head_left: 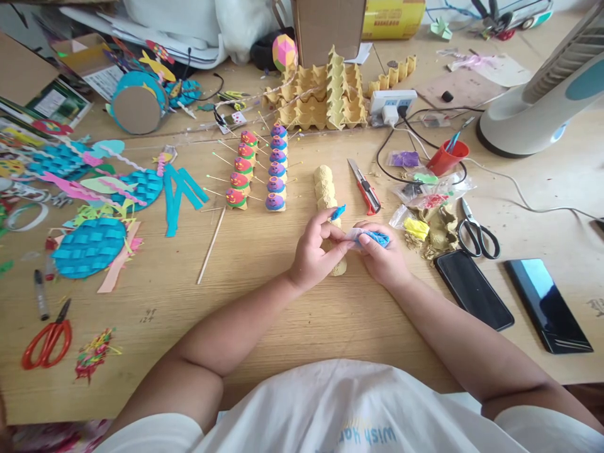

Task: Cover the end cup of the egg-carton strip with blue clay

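Note:
Wrapped in a clear plastic bag, a lump of blue modelling clay (377, 238) is gripped by my right hand (387, 259), thumb pressed on top. My left hand (317, 248) pinches the bag's whitish end between thumb and fingers. At its raised index fingertip is a small piece of blue clay (338, 212). Beneath my hands lies a strip of bumpy yellowish egg carton (324, 182), partly hidden by the left hand. Two painted egg-carton caterpillars, one red and green (243, 165), one purple and blue (277, 168), stand to the left with pins sticking out.
Right of my hands lie a box cutter (365, 189), bagged yellow clay (416, 228), black scissors (476, 233) and two phones (474, 289). Egg trays (306, 94) and a power strip (394, 100) are behind. Blue woven paper crafts (89, 247) and red-handled scissors (47, 343) are left.

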A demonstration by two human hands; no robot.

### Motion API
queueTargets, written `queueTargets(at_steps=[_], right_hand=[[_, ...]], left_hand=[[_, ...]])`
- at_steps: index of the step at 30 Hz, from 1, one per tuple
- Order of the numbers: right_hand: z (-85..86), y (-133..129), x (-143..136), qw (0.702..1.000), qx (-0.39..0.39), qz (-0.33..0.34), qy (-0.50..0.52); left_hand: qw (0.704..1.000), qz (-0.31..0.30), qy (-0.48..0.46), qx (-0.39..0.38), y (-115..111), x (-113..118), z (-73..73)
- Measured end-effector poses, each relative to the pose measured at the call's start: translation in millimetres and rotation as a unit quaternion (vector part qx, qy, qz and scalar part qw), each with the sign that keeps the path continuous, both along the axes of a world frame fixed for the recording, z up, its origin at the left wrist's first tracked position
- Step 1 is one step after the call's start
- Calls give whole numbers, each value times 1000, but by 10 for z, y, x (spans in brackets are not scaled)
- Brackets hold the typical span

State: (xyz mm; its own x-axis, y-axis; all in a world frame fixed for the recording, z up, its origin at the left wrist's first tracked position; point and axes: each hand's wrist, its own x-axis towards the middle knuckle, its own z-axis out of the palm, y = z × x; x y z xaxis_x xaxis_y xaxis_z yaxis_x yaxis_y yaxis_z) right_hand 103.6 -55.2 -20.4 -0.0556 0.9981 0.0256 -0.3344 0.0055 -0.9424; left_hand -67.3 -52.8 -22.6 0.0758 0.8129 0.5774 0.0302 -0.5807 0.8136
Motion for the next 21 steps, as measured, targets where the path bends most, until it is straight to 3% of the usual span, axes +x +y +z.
queueTargets(at_steps=[6,12,17,21], right_hand=[[60,-1,-17,999,-34,8,13],[80,23,6,999,-38,27,9],[73,30,1,998,-61,-9,5],[104,44,26,993,-30,-76,-81]], left_hand=[[999,-31,5,-34,-24,-28,38],[998,-30,50,-1,12,-54,83],[996,-12,81,26,26,-45,13],[998,9,58,37,50,-47,-5]])
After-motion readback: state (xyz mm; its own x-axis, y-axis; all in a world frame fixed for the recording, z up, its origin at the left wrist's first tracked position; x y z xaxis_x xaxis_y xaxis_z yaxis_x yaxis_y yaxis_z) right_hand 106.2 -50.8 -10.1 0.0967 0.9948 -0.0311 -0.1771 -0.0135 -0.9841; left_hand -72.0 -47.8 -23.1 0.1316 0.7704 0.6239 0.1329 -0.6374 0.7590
